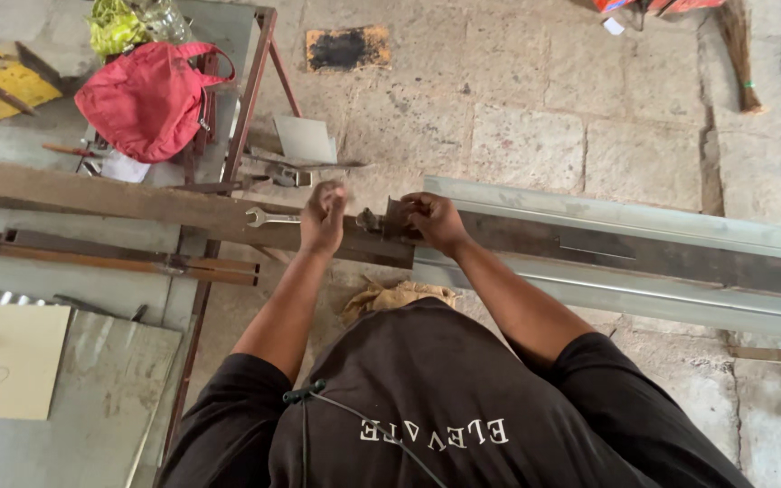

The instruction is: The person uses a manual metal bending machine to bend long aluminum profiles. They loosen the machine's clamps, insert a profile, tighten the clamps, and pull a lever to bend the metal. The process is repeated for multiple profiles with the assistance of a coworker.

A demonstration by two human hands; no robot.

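**Hands at a fitting on a long steel bar**

The left hand (323, 217) is curled, slightly blurred, over the dark flat steel bar (589, 244), just beside a silver open-ended spanner (268, 217); whether it grips anything I cannot tell. The right hand (431, 220) pinches a small dark metal fitting (381, 221) seated on the bar, which lies along pale grey metal channels (635, 294). This looks like fastening work at the fitting. On the counter (110, 380) lie a red fabric bag (146, 95) and a yellow-green plastic bag (115, 25).
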